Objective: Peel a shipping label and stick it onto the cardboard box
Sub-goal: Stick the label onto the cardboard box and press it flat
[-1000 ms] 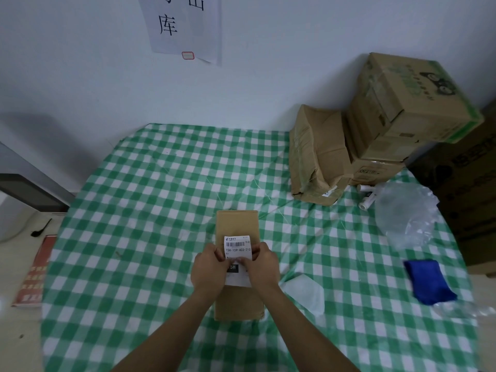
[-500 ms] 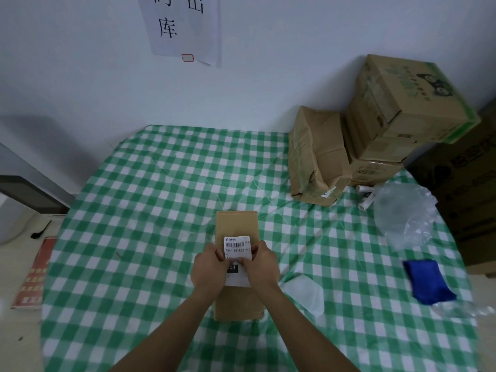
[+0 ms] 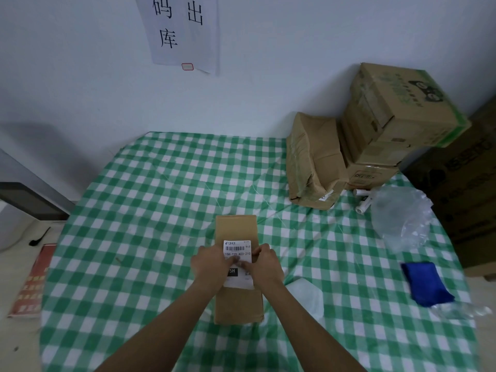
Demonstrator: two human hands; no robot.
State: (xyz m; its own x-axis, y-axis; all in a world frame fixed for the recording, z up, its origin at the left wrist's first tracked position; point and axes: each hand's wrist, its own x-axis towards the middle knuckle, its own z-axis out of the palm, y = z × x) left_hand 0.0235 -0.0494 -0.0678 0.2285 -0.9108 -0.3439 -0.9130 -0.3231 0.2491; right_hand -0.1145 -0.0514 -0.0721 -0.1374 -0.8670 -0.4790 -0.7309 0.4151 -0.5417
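Both hands barely shifted from the earlier frames. Left hand (image 3: 212,265) and right hand (image 3: 264,265) pressed flat, fingers extended and grasping nothing, on the shipping label (image 3: 237,251). It lay on the cardboard box (image 3: 236,226), positioned mid-surface (image 3: 150,200), toward the near edge.

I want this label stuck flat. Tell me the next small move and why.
Probably slide both thumbs outward and down along the shipping label to press it flat. It already lies on the cardboard box, with the left hand and right hand pressing its middle, while its lower part looks unpressed.
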